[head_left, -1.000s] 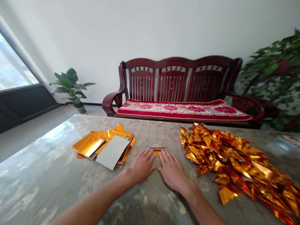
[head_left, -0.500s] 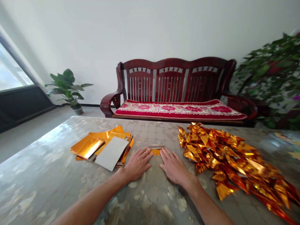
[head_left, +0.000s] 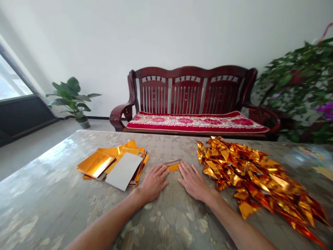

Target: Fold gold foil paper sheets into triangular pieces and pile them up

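A narrow folded strip of gold foil paper (head_left: pixel 173 167) lies on the table in front of me, a pale edge showing along its far side. My left hand (head_left: pixel 155 182) rests flat with its fingertips on the strip's left end. On the right end press the fingertips of my right hand (head_left: pixel 192 180), its fingers stretched out. The strip's two ends are hidden under the fingers. Left of my hands lies a stack of gold foil sheets (head_left: pixel 97 161), with a pale grey sheet (head_left: pixel 124 171) face up on top. A heap of folded gold foil pieces (head_left: pixel 247 170) spreads out on the right.
A patterned cover lies over the table (head_left: pixel 65 201). Behind it stands a dark red wooden bench (head_left: pixel 187 92) with a floral red seat cover (head_left: pixel 197 121). A potted plant (head_left: pixel 74 99) is at left, leafy plants (head_left: pixel 293 83) at right. A clear plastic bag (head_left: pixel 309 154) lies at the table's right.
My hands have moved apart, from close together at the strip's middle to its two ends, uncovering more gold. The strip now tilts slightly. The view has shifted a little to the right.
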`<state>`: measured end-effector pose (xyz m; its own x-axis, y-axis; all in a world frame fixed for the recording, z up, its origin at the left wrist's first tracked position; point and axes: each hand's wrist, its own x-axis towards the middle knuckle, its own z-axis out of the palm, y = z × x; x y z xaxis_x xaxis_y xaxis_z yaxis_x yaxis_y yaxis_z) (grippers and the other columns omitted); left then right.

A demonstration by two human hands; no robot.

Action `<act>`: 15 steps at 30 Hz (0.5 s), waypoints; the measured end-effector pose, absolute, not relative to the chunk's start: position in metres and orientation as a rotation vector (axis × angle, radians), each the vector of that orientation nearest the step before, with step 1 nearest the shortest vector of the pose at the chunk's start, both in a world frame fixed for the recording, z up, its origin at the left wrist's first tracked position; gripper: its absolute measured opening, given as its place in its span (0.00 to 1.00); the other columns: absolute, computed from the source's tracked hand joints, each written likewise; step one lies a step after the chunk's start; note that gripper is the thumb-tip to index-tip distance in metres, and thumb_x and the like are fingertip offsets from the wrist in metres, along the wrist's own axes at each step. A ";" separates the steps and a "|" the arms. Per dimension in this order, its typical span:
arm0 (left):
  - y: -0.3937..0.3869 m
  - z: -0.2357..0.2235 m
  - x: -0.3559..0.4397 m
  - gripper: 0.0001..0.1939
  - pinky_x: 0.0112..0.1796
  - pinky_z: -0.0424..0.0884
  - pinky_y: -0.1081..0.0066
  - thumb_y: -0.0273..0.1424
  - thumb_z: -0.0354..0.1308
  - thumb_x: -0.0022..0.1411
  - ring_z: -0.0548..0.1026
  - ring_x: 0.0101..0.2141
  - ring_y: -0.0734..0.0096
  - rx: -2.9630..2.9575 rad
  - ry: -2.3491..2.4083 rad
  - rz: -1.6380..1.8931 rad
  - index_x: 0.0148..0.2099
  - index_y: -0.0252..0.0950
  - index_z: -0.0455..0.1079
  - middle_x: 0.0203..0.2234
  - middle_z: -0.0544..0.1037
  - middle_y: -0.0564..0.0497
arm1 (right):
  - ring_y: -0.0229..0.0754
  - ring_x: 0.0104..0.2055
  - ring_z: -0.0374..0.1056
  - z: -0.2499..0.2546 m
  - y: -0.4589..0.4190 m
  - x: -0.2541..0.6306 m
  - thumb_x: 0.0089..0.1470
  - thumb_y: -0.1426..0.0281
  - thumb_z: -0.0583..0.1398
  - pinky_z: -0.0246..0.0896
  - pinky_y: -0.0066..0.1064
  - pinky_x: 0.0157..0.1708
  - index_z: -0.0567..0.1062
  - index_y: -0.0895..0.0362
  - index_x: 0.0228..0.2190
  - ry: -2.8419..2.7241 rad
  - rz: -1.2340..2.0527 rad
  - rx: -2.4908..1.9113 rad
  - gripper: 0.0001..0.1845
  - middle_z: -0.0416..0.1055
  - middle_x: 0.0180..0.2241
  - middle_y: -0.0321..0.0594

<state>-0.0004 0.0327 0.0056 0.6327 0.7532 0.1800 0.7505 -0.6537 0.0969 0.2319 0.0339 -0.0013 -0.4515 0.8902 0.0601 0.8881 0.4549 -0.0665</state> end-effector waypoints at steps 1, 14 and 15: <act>0.033 0.006 -0.001 0.26 0.62 0.58 0.55 0.35 0.54 0.67 0.60 0.64 0.53 2.824 1.303 0.321 0.65 0.36 0.59 0.63 0.64 0.43 | 0.51 0.69 0.47 0.000 0.034 0.233 0.64 0.60 0.50 0.45 0.52 0.65 0.57 0.60 0.65 -2.612 0.022 -1.588 0.32 0.50 0.67 0.51; 0.041 0.006 0.020 0.19 0.50 0.69 0.62 0.23 0.46 0.68 0.72 0.47 0.61 2.657 1.433 0.516 0.59 0.36 0.64 0.46 0.77 0.45 | 0.45 0.40 0.69 0.014 0.046 0.215 0.61 0.75 0.58 0.59 0.35 0.37 0.75 0.55 0.36 -2.651 -0.441 -1.272 0.06 0.75 0.36 0.39; 0.042 0.004 0.021 0.20 0.49 0.70 0.62 0.23 0.46 0.68 0.72 0.45 0.61 2.640 1.443 0.533 0.59 0.36 0.63 0.44 0.77 0.45 | 0.45 0.39 0.69 0.014 0.048 0.211 0.60 0.75 0.58 0.58 0.35 0.36 0.75 0.56 0.35 -2.667 -0.480 -1.248 0.06 0.75 0.34 0.39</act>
